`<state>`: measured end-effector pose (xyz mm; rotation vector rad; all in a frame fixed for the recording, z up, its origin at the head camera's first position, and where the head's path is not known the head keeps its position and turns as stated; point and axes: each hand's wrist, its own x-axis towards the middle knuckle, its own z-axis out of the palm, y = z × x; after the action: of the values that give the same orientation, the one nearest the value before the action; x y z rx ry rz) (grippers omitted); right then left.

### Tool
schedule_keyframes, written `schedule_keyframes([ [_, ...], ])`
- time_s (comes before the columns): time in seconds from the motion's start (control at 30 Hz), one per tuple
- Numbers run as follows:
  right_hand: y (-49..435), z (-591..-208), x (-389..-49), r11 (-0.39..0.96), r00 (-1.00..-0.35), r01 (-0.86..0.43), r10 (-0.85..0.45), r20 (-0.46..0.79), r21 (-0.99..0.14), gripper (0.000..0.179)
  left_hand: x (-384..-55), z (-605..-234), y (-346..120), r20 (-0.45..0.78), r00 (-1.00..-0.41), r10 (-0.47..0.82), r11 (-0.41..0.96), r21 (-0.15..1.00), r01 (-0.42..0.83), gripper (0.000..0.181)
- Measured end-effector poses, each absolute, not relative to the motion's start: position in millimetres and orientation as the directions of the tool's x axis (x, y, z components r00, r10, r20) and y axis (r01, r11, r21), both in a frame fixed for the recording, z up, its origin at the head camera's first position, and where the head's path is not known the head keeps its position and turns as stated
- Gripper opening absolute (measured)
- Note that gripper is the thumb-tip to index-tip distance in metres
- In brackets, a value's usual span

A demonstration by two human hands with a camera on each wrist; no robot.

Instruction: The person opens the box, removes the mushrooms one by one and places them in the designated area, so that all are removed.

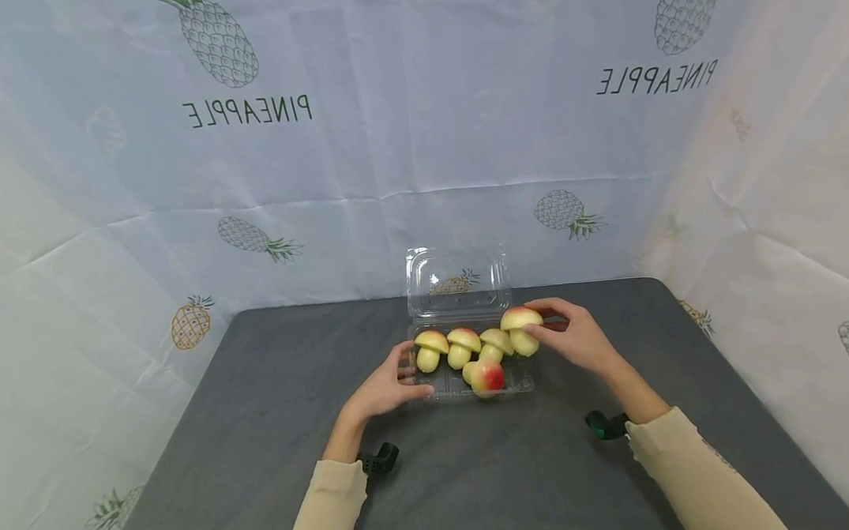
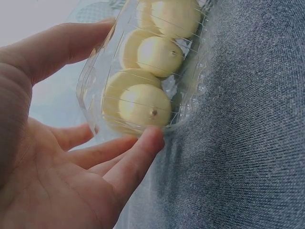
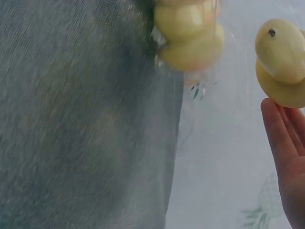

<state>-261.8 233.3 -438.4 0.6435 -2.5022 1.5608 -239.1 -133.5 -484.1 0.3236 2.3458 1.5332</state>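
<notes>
A clear plastic clamshell box (image 1: pixel 444 384) lies on the table, its lid (image 1: pixel 461 283) raised behind it. Inside the box, a back row holds yellow mushroom-shaped pieces with red-tinged caps: a left one (image 1: pixel 428 352), a middle one (image 1: pixel 462 348) and a right one (image 1: pixel 496 344). Another mushroom-shaped piece (image 1: pixel 485 375) lies on its side at the front. My left hand (image 1: pixel 387 387) holds the box's left end between thumb and fingers, also seen close in the left wrist view. Over the back right corner, my right hand (image 1: pixel 577 333) pinches a mushroom-shaped piece (image 3: pixel 281 57), cap upward.
A dark grey cloth covers the table (image 1: pixel 275 430). Behind and at the sides hangs a pale curtain (image 1: pixel 362 141) printed with pineapples. Each wrist wears a black band device, one on the left wrist (image 1: pixel 381 459) and one on the right (image 1: pixel 605 425).
</notes>
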Motion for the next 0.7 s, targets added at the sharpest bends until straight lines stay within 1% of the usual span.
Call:
schedule_keyframes([
  [0.13,243,-445,-265,0.374,-0.91,-0.407,-0.247,0.333,-0.834,0.042,-239,-484,-133,-0.142,-0.924,0.355,0.398,0.917,0.012,0.093],
  [0.4,255,-452,-268,0.389,-0.914,-0.402,-0.215,0.343,-0.829,0.042,-239,-484,-134,-0.143,-0.923,0.356,0.4,0.917,0.012,0.094],
  [0.7,265,-461,-278,0.495,-0.94,-0.341,-0.167,0.297,-0.799,0.044,-239,-485,-135,-0.14,-0.919,0.37,0.399,0.917,0.021,0.095],
])
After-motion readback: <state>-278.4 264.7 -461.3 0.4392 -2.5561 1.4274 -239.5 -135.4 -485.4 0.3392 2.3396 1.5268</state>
